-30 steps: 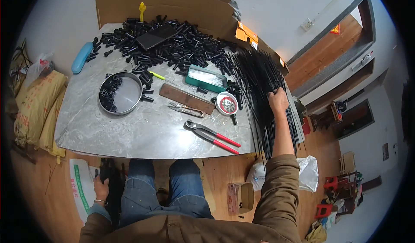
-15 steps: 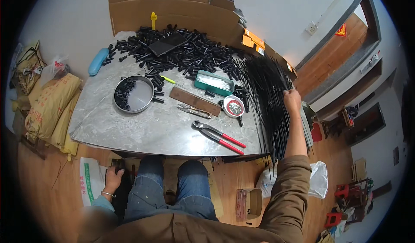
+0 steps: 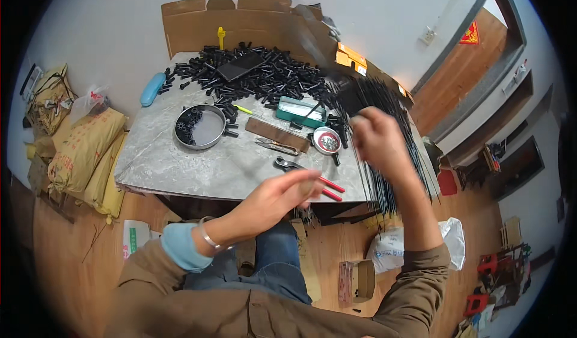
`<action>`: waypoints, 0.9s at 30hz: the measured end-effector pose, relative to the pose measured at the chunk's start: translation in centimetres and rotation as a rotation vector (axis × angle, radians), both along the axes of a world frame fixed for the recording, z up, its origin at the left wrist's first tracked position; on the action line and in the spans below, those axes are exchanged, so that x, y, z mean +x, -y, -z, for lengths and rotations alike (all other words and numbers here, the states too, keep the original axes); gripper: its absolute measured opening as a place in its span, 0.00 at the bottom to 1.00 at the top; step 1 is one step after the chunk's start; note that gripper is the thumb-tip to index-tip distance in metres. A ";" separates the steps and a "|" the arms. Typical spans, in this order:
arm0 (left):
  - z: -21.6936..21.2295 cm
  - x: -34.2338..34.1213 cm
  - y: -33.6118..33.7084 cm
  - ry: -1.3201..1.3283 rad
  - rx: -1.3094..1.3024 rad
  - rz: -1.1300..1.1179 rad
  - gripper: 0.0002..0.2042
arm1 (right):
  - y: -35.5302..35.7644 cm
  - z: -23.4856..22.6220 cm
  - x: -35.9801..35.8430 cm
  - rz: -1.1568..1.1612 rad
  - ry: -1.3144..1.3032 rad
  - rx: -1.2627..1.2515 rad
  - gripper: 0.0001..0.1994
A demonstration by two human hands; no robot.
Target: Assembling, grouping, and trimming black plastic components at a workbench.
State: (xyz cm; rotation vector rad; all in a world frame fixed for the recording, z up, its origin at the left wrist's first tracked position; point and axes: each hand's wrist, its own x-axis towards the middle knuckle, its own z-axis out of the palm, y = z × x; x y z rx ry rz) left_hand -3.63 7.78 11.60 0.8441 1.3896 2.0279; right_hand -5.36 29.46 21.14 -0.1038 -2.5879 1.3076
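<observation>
My right hand is raised beside the bundle of long thin black rods on the table's right side. Its fingers are curled, and a blurred dark streak, seemingly a black rod, runs up and left from it. My left hand is over the table's front edge, fingers loosely stretched to the right, with nothing visible in it; its fingertips are slightly smeared. Just beyond it lie red-handled pincers, partly covered by the hand. Small scissors and a brown bar lie farther back.
A heap of black bolt-like parts fills the table's back, with a dark phone on top. A round metal tin, a teal box and a small white bowl stand in front. Cardboard lines the back edge.
My left hand has come up from beside my left leg to the table's front edge. My right hand has lifted off the rod bundle and moved left, the dark streak now extending from it.
</observation>
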 end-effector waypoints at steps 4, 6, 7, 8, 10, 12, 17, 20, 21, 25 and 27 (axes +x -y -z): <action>-2.1 -0.8 -4.0 0.133 0.158 -0.142 0.22 | 4.1 2.7 4.3 -0.204 -0.021 0.036 0.06; -2.0 -1.5 -4.6 0.153 0.194 -0.214 0.20 | 4.0 1.3 5.2 -0.362 0.277 -0.202 0.09; -1.9 -2.0 -5.1 0.183 0.229 -0.287 0.19 | 2.7 1.0 5.1 -0.476 0.322 -0.218 0.10; -2.7 -2.1 -5.0 0.235 0.315 -0.257 0.17 | -0.2 0.9 3.4 -0.626 0.405 -0.070 0.15; -4.1 -2.6 -4.6 0.337 0.350 -0.384 0.16 | -4.3 2.0 0.6 -0.372 0.471 -0.162 0.20; -4.7 -3.2 -3.7 0.446 0.440 -0.292 0.15 | -9.6 5.9 -3.4 0.071 0.199 0.398 0.17; -4.6 -4.3 -4.4 0.393 0.251 -0.355 0.14 | -18.8 16.2 -8.6 0.656 0.030 0.861 0.16; -6.3 -4.0 -4.5 0.402 0.123 -0.348 0.15 | -19.7 16.2 -9.5 0.646 0.058 0.889 0.15; -6.9 -3.9 -4.4 0.397 0.066 -0.352 0.16 | -19.8 15.5 -9.6 0.660 0.070 0.816 0.15; -5.9 -6.2 -5.2 0.323 0.113 -0.256 0.18 | -20.3 12.6 -8.7 0.694 0.032 0.706 0.16; -5.4 -6.9 -6.5 0.333 0.057 -0.289 0.19 | -21.2 11.7 -8.0 0.682 0.050 0.761 0.15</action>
